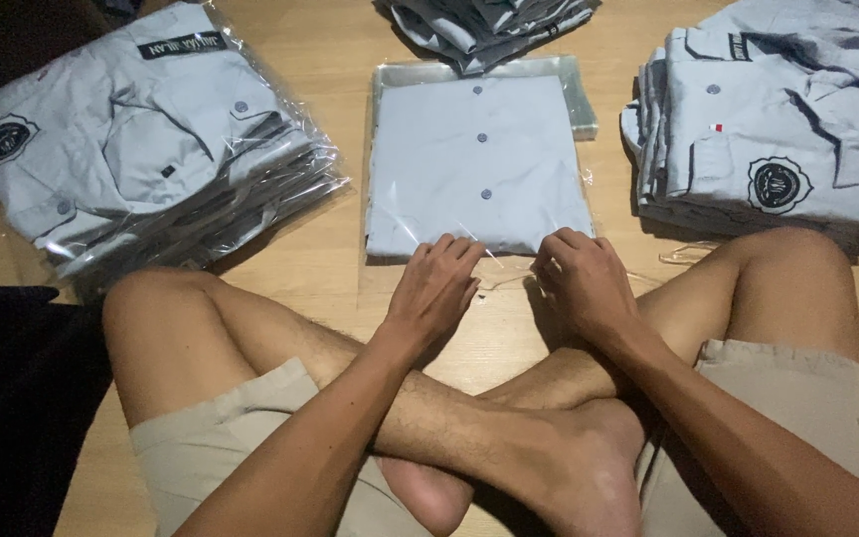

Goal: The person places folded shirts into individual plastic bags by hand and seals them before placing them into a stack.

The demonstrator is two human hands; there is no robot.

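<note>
1. Shirt point(477, 164), pale blue and folded flat, lies in the upper middle of the frame inside a clear plastic bag point(577, 99), buttons in a line down its front, the bag's far end sticking out past the fold.
2. Left hand point(433, 288) rests knuckles up at the near edge of the bag, fingers curled and pressing on the plastic; whether it pinches anything I cannot tell.
3. Right hand point(581, 281) sits just beside it at the same edge, fingers bent under in a loose fist on the bag's lip; its grip is hidden.
4. Floor point(330, 60) is light wood; the person sits cross-legged on it, bare legs and a foot filling the lower frame.
5. Stack of bagged shirts point(146, 139) lies in the upper left, tilted, with a round badge on the top one.
6. Pile of unbagged shirts point(777, 129) lies in the upper right, touching the knee.
7. Another heap of shirts point(489, 25) lies at the top edge, just beyond the bag.
</note>
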